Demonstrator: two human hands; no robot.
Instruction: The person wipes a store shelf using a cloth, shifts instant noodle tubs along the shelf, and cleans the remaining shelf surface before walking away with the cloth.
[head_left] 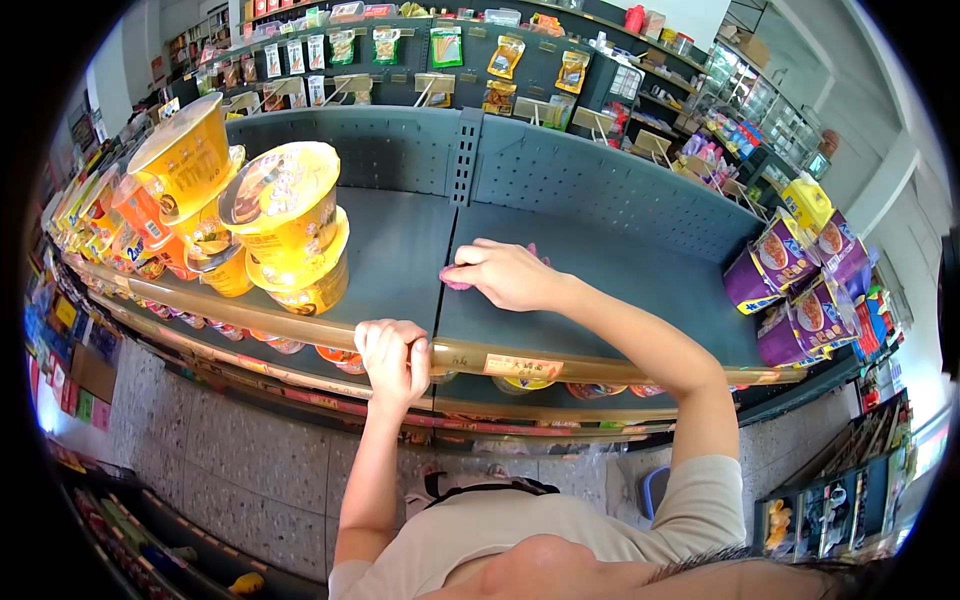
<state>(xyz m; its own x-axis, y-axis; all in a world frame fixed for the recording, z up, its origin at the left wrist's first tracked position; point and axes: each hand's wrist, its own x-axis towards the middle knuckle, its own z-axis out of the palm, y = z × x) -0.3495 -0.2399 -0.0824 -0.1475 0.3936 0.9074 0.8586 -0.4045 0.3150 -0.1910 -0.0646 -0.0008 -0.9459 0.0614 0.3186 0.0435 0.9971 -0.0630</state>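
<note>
My right hand (505, 275) is closed around a purple cloth (458, 284), pressing it on the dark grey shelf (610, 285) near the seam between two panels. Bits of the cloth stick out on both sides of the fingers. My left hand (391, 358) grips the shelf's tan front rail (470, 357), its fingers wrapped over the edge. To the left of that hand stand stacked yellow instant noodle cups (290, 225). Purple noodle cups (785, 250) are piled at the shelf's right end.
A perforated back panel (390, 150) closes the shelf's far side. Behind it, snack packets (446, 46) hang on hooks. More cups sit on the tier below the rail. A blue-rimmed bin (655, 490) stands on the floor at my right, and another rack (830, 500) lies beyond it.
</note>
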